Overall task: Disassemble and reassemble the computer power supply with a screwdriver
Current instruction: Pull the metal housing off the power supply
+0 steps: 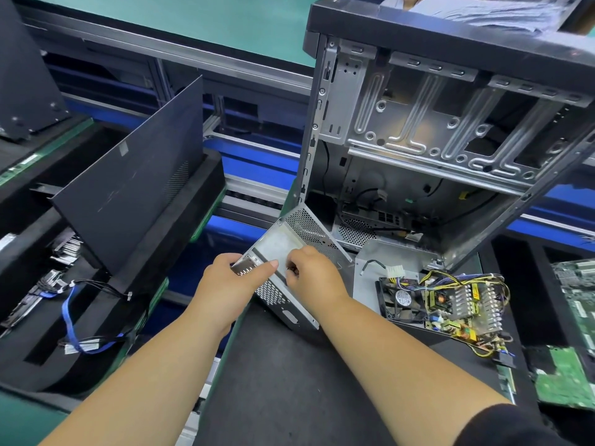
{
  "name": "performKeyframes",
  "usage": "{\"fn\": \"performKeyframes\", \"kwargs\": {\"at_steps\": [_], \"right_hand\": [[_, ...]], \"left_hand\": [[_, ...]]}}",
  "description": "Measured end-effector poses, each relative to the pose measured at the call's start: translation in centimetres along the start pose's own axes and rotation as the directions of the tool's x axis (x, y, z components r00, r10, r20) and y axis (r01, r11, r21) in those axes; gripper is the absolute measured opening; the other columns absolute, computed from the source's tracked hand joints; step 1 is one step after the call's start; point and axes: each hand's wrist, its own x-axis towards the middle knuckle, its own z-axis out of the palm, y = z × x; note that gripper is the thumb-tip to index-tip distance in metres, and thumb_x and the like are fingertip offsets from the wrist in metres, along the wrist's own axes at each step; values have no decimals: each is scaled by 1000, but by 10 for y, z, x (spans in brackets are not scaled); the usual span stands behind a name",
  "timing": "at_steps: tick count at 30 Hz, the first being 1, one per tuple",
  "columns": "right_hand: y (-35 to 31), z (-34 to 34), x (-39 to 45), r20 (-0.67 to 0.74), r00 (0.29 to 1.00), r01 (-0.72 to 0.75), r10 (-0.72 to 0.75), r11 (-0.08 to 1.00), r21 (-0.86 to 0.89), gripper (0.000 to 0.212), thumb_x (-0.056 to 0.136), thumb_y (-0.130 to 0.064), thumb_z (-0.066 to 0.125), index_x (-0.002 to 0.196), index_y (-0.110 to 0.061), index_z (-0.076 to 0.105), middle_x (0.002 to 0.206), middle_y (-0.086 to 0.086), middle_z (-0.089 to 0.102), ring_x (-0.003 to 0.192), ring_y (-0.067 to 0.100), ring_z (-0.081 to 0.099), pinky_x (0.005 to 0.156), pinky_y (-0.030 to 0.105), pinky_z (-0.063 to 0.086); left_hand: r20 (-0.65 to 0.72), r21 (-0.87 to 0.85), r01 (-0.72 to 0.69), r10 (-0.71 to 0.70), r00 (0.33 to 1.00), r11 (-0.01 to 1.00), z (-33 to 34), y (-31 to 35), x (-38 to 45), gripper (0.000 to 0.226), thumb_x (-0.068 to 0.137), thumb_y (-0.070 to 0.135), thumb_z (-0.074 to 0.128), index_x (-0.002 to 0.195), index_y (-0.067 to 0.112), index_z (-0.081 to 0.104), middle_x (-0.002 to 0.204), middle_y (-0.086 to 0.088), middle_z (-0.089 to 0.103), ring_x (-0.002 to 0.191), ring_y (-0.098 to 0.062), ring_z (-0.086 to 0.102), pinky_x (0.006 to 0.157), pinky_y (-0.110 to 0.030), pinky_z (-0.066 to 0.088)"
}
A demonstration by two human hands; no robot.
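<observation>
1. Centrally, one perforated metal power supply cover [291, 252] is tilting over the black mat [289, 365], beside one opened power supply base [444, 297] with fan and wiring.
2. Left hand [231, 278] is gripping the cover's near corner, thumb on top.
3. Right hand [314, 272] is pinching at its face, fingers curled.
4. Both forearms are reaching forward, converging.
5. One open computer case [434, 133] is standing behind.

Two bare hands, left [230, 278] and right [310, 272], held one perforated grey metal cover [291, 243]. There was one opened power supply base with black fan and yellow wiring [444, 300], one open grey computer tower case [434, 140], one flat black side panel [135, 185], and two green circuit boards [560, 378] at right.
</observation>
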Motion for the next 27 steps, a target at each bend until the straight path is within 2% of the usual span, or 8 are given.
{"fn": "performKeyframes", "kwargs": {"at_steps": [5, 12, 18, 21, 23, 25, 27], "right_hand": [[-5, 0, 3, 28, 999, -35, 37, 998, -51, 7, 90, -14, 55, 92, -11, 61, 98, 6, 57, 71, 25, 53, 61, 31, 39], [-2, -6, 2, 63, 998, -11, 11, 1000, -3, 6, 86, -11, 57, 88, -14, 62, 96, 2, 57, 74, 24, 55, 61, 29, 38], [0, -12, -5, 16, 999, -52, 50, 995, 86, 8, 84, -8, 59, 89, -10, 65, 95, 3, 59, 79, 24, 58, 68, 33, 46], [7, -12, -12, 18, 993, -121, 120, 992, 41, 7, 83, -6, 56, 87, -8, 62, 94, 4, 56, 80, 25, 54, 64, 32, 39], [13, -9, -17, 37, 980, -194, 195, 981, -27, 7, 84, -5, 55, 88, -7, 61, 97, 6, 55, 83, 27, 55, 63, 30, 35], [18, -6, -22, 68, 963, -256, 262, 963, -80, 11, 84, -4, 56, 93, -7, 61, 103, 8, 55, 90, 30, 57, 65, 29, 35], [23, -5, -24, 97, 944, -304, 317, 944, -125, 17, 85, -4, 57, 101, -7, 61, 110, 10, 55, 97, 31, 58, 69, 28, 39]], "left_hand": [[-13, 14, 10, -10, 1000, 1000, 0, -2, -1, 73, 47, 73, 78, 105, 31, 63, 103, 4, 68, 93, -16, 68, 88, -43, 57], [0, -13, 23, -23, 1000, 1000, 0, 1, -3, 76, 47, 73, 80, 107, 30, 64, 103, 4, 69, 97, -15, 68, 90, -42, 56], [-25, -8, 3, -3, 1000, 1000, -2, 4, -1, 74, 46, 74, 78, 107, 33, 63, 105, 4, 66, 96, -14, 66, 89, -43, 56], [-4, 17, -2, 2, 1000, 1000, -9, 2, 6, 72, 52, 75, 76, 107, 29, 67, 109, -3, 66, 94, -17, 65, 88, -45, 57], [-26, 16, -2, 2, 1000, 1000, -14, 2, 10, 76, 54, 74, 76, 107, 21, 67, 99, 0, 62, 82, -15, 59, 89, -43, 55], [-41, 13, -2, 2, 999, 1000, -18, 2, 13, 84, 55, 74, 76, 107, 10, 62, 87, 5, 49, 72, -13, 46, 79, -35, 50], [-45, 3, 5, -5, 999, 1000, -21, 2, 15, 86, 55, 74, 76, 108, 8, 60, 85, 6, 44, 73, -14, 45, 79, -33, 48]]}}
